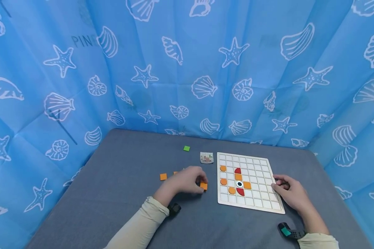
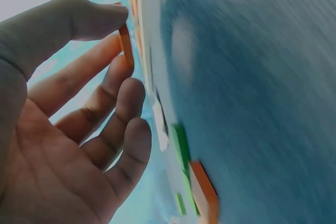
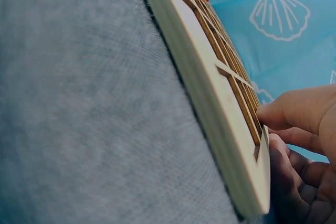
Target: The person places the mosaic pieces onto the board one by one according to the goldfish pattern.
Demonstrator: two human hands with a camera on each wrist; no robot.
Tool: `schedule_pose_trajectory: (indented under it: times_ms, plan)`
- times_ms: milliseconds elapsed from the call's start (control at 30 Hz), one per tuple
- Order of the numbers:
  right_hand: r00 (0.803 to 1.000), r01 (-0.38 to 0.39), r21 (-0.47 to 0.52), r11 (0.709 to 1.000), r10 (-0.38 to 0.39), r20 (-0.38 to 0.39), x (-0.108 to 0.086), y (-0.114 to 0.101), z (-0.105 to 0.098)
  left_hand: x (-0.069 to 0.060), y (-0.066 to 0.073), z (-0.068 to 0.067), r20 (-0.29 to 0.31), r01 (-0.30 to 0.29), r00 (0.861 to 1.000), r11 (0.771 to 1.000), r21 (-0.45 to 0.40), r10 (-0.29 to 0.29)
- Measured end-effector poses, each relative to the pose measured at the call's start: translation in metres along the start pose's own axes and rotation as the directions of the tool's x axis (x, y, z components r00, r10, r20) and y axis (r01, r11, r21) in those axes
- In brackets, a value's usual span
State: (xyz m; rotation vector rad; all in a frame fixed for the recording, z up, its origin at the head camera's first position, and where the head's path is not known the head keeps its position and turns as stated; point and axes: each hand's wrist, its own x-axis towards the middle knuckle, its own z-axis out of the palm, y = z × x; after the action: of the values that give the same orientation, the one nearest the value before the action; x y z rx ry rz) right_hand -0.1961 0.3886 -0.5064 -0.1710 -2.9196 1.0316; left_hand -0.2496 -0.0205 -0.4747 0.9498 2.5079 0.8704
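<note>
My left hand [image 1: 188, 180] pinches an orange square tile [image 1: 204, 186] between thumb and fingertips, just left of the white grid board [image 1: 261, 204]. In the left wrist view the tile [image 2: 126, 45] stands edge-on and the other fingers are loosely bent. My right hand [image 1: 291, 192] grips the board's right edge, with the thumb on top, as the right wrist view of the board [image 3: 210, 119] shows. On the board lie orange round pieces [image 1: 223, 181], orange squares [image 1: 247, 185], red quarter-round pieces [image 1: 240, 192] and a black-and-white eye piece [image 1: 239, 184].
A small printed pattern card [image 1: 206, 158] lies beyond the left hand, near the board's far left corner. Farther back is a green tile [image 1: 186, 148]. Another orange tile [image 1: 163, 176] rests left of the hand, with more tiles partly hidden behind it. A blue shell-patterned curtain [image 1: 180, 69] surrounds the grey table [image 1: 112, 193].
</note>
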Motion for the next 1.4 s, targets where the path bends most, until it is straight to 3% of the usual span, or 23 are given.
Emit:
schedule_pose_trajectory:
  times_ms: [333,567,800,900,1067,1400]
  plan:
    - [1.000,-0.025,0.001,1.000,0.025,0.011,0.003,-0.001,-0.001,0.029,0.034,0.013,-0.085,-0.098,0.991,0.993,0.060,0.103]
    - [1.000,-0.006,0.002,1.000,0.006,-0.005,0.001,-0.001,0.000,0.056,0.059,0.028,-0.061,-0.177,0.982,0.982,0.070,0.181]
    - [1.000,0.006,0.006,1.000,-0.006,-0.017,-0.001,0.000,0.001,0.078,0.080,0.044,-0.033,-0.247,0.966,0.954,0.171,0.256]
    - [1.000,0.000,0.005,1.000,0.000,-0.017,-0.001,0.000,0.002,0.085,0.086,0.052,-0.012,-0.252,0.966,0.948,0.193,0.259]
    - [1.000,0.000,-0.004,1.000,0.000,-0.022,0.000,-0.001,0.001,0.095,0.092,0.062,0.003,-0.212,0.976,0.952,0.222,0.217]
    - [1.000,0.012,-0.003,1.000,-0.012,-0.020,-0.001,-0.001,0.001,0.105,0.091,0.071,0.023,-0.162,0.987,0.948,0.273,0.162]
